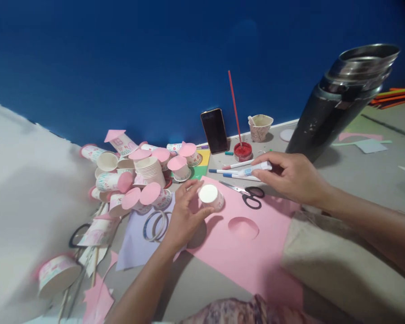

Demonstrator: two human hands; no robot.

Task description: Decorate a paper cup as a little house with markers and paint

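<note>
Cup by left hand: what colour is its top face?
The top face is white, best in the head view.

The pink sheet [249,258] is matt paper, the small cup [209,196] smooth paper, the flask [334,103] glossy, scuffed metal.

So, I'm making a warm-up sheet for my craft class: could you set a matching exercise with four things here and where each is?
1. White-bottomed paper cup
2. White plastic tube with blue print
3. Thin red stick
4. Black rectangular phone

A. Upright before the blue wall
B. In the right hand
C. On pink paper, at the left hand
D. Standing in the round red pot

Pairs: 1-C; 2-B; 3-D; 4-A
</note>
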